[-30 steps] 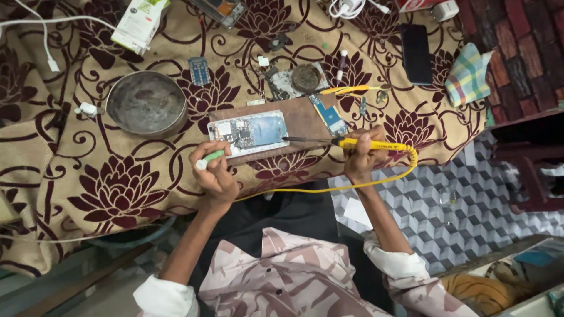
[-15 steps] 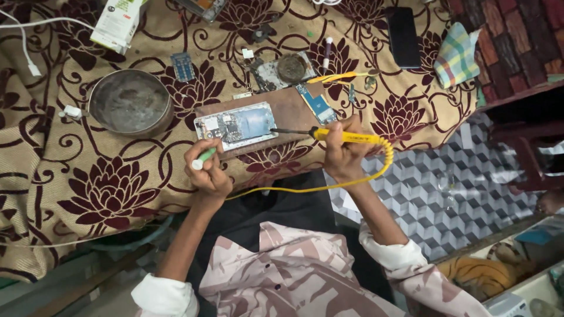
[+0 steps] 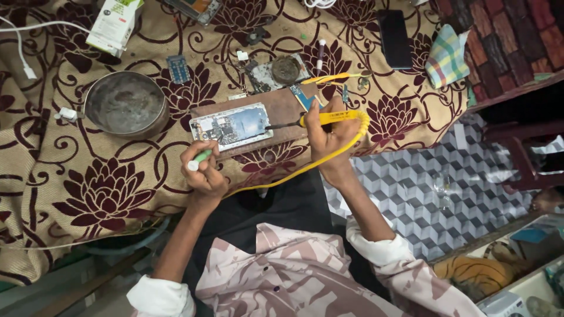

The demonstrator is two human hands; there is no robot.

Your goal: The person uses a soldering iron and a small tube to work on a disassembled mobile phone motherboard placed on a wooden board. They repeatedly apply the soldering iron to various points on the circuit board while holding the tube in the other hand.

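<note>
Change: since half a second ago the right hand (image 3: 326, 132) has kept the yellow-handled soldering iron (image 3: 317, 120) level, its dark tip still by the right end of the opened phone, and the left hand (image 3: 204, 170) has stayed just below the wooden block; both hold much the same pose as before.
Right hand: fingers wrapped around the yellow handle, wrist bent back, forearm rising from the lower right in a rolled pale sleeve. The iron lies nearly horizontal and points left.
Cord: a yellow cable (image 3: 305, 167) loops from the handle's rear end around the wrist and trails down-left over the table edge.
Left hand: closed on a thin stick with a green and white end (image 3: 198, 159), pinched between thumb and fingers, knuckles toward the phone. The forearm comes straight up from the lap.
Phone: an opened smartphone with bare circuit board and blue panel (image 3: 232, 126) lies flat on a brown wooden block (image 3: 276, 108) near the table's front edge, between the two hands.
Table: a tan cloth with dark maroon flower print (image 3: 88, 194) covers it.
Around: a round grey metal bowl (image 3: 126, 104) sits left of the block; a small round tin on a circuit board (image 3: 285, 69) lies just behind it; a black phone (image 3: 394, 39) and a checked folded cloth (image 3: 446, 58) lie at the far right.
</note>
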